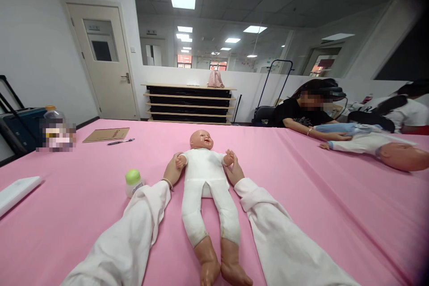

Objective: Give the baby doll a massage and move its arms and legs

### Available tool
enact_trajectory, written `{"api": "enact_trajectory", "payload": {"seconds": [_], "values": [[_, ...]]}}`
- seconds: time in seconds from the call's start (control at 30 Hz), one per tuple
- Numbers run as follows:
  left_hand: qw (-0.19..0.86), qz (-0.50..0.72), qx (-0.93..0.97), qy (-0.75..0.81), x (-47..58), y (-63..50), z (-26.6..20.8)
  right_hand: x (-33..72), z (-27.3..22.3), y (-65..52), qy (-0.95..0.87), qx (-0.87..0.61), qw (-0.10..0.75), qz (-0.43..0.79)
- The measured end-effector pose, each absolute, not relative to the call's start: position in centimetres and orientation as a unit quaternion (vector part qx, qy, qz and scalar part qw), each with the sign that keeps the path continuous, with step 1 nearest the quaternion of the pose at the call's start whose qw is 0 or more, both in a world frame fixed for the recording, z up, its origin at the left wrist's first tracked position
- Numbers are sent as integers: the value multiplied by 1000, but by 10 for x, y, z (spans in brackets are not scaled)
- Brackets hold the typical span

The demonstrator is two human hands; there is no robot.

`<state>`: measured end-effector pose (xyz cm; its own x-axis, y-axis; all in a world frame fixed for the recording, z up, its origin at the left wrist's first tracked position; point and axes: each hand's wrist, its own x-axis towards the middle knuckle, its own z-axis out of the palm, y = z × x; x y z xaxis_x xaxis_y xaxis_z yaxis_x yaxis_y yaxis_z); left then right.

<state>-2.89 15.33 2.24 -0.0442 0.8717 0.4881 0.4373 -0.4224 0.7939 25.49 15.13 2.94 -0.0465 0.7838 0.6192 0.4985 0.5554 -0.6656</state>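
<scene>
A baby doll (206, 170) with a white cloth body lies on its back in the middle of the table, head away from me and bare feet towards me. My left hand (172, 170), with a bracelet at the wrist, is closed round the doll's arm on the left. On the other side my right hand (236, 171) grips the doll's other arm. The doll's small hands show above mine, and most of my fingers are hidden behind its arms. Beside my left sleeve stands a small jar (134, 182) with a green lid.
Pink cloth (288, 178) covers the table. Further left are a brown notebook (106, 134), a pen (121, 141), a bottle (53, 114) and a white flat object (18, 193). At the right, a person (288, 114) in black handles another doll (365, 143).
</scene>
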Motion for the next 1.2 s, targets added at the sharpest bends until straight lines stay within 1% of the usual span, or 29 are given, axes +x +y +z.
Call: {"api": "enact_trajectory", "payload": {"seconds": [0.13, 0.23, 0.3, 0.47, 0.6, 0.7, 0.8, 0.93, 1.03, 1.13, 1.2], "values": [[186, 518, 663, 508, -19, 170, 33, 247, 36, 175, -694, -459, 548, 93], [161, 497, 656, 545, -11, 189, 36, 238, 39, 199, -641, -488, 582, 112], [153, 466, 640, 592, -7, 205, 37, 234, 38, 215, -609, -513, 589, 142], [135, 350, 627, 683, -3, 236, 37, 235, 30, 246, -568, -579, 544, 215], [124, 332, 640, 681, -4, 242, 37, 237, 28, 251, -574, -600, 516, 210], [145, 352, 636, 671, -5, 239, 36, 234, 32, 245, -574, -598, 520, 206], [171, 414, 606, 658, -5, 234, 35, 230, 38, 235, -560, -584, 558, 182], [140, 508, 571, 629, -6, 221, 36, 227, 39, 220, -546, -566, 607, 114], [116, 537, 571, 611, -9, 206, 35, 229, 36, 204, -581, -531, 610, 91], [97, 542, 592, 589, -16, 189, 34, 234, 34, 184, -619, -505, 591, 110], [91, 533, 608, 582, -21, 178, 32, 237, 35, 171, -626, -489, 586, 159]]}}
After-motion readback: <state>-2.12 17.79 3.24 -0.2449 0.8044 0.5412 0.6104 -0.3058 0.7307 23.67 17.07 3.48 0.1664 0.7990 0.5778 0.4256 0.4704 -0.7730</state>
